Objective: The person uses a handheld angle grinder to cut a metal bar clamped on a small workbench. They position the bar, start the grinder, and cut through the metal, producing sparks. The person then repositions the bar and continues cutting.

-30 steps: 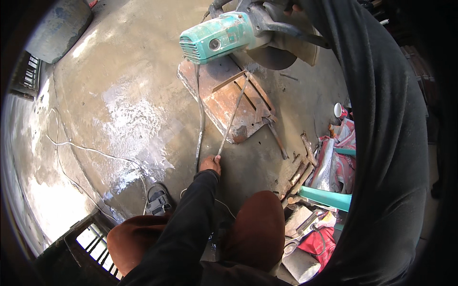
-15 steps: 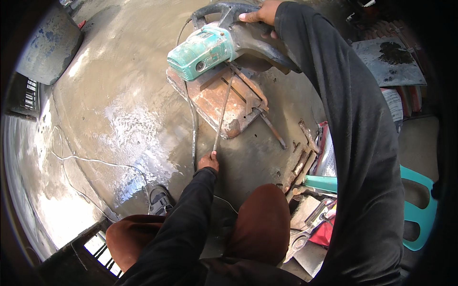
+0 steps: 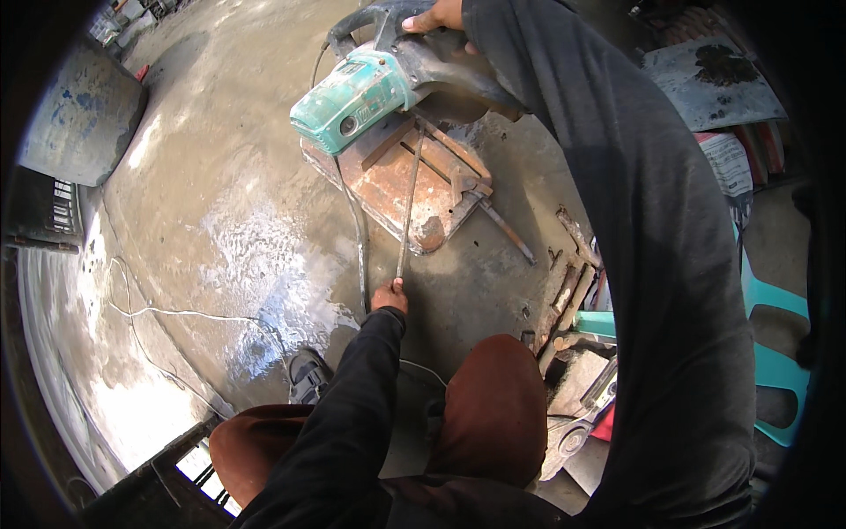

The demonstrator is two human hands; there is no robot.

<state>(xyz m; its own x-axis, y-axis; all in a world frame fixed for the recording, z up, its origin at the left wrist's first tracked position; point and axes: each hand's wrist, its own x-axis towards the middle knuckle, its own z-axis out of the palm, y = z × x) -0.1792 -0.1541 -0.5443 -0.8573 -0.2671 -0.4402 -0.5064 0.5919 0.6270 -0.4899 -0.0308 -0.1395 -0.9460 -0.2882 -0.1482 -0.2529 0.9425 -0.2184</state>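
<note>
My left hand is closed on a thin metal rod, which runs up to a rusty cut-off saw base lying on the wet floor. My right hand, at the top edge, grips the black handle of a teal cut-off saw, whose motor hangs over that base. The saw's blade is mostly hidden by its dark housing and arm. A cable drops from the motor past my left hand.
A large grey drum stands at upper left near a metal grille. Right lie wood scraps, teal plastic chair parts, a stained board and sacks. A loose white cord crosses the floor beside my sandalled foot.
The saw has come down and leftward over the base. My right hand on its handle has come into fuller view. My left hand still holds the rod.
</note>
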